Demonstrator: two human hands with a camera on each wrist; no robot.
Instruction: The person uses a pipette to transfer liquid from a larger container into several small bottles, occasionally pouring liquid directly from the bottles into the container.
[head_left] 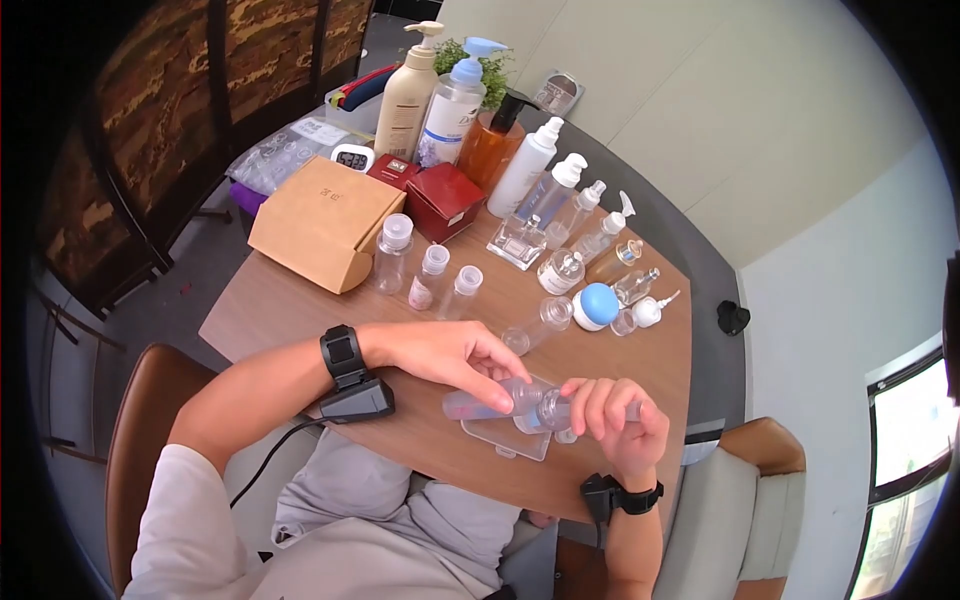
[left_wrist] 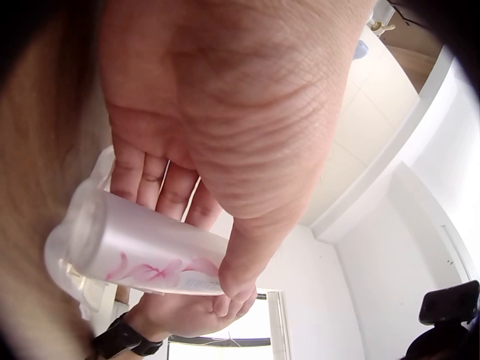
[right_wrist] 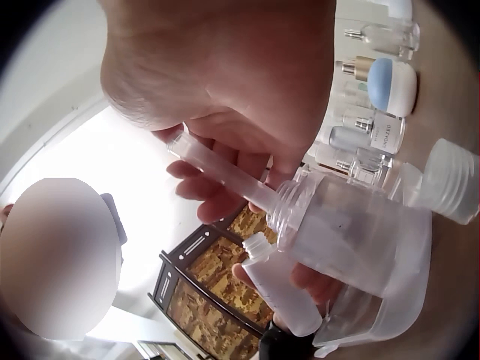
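Observation:
My left hand [head_left: 445, 352] grips a small translucent bottle [head_left: 468, 405]. The left wrist view shows the thumb against this bottle [left_wrist: 161, 251], which has a pink floral print; in the right wrist view the frosted bottle [right_wrist: 285, 292] has an uncapped, threaded neck. My right hand [head_left: 625, 425] pinches a slender clear tube [right_wrist: 232, 176] at the threaded neck of a wider clear bottle [right_wrist: 345, 229]; whether the tube enters it, I cannot tell. The two bottles are close together above a shallow clear tray [head_left: 505, 440]. The palm of my right hand [right_wrist: 225, 67] hides part of its grip.
Beyond my hands stand several small clear bottles [head_left: 391, 262], a blue-lidded jar [head_left: 596, 306] and taller pump bottles [head_left: 405, 105]. A cardboard box [head_left: 325, 220] and a dark red box [head_left: 445, 200] sit at the back left. An uncapped clear bottle [head_left: 538, 325] lies just behind the tray.

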